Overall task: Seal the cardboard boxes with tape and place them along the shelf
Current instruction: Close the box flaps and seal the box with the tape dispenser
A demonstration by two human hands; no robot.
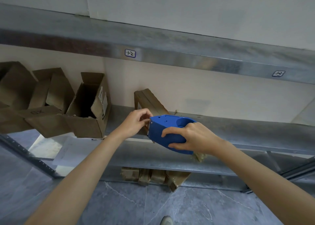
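Note:
My right hand grips a blue tape dispenser in front of the metal shelf. At the dispenser's front end, my left hand pinches what looks like the tape end. Right behind both hands a small closed cardboard box stands on the shelf, partly hidden by them. To its left an open cardboard box has its flaps up, and several more open boxes lie at the far left.
An upper shelf beam with labels runs overhead. Several taped boxes sit on the lowest shelf level near the grey tiled floor. A crumpled tape wad lies at the shelf edge under the dispenser.

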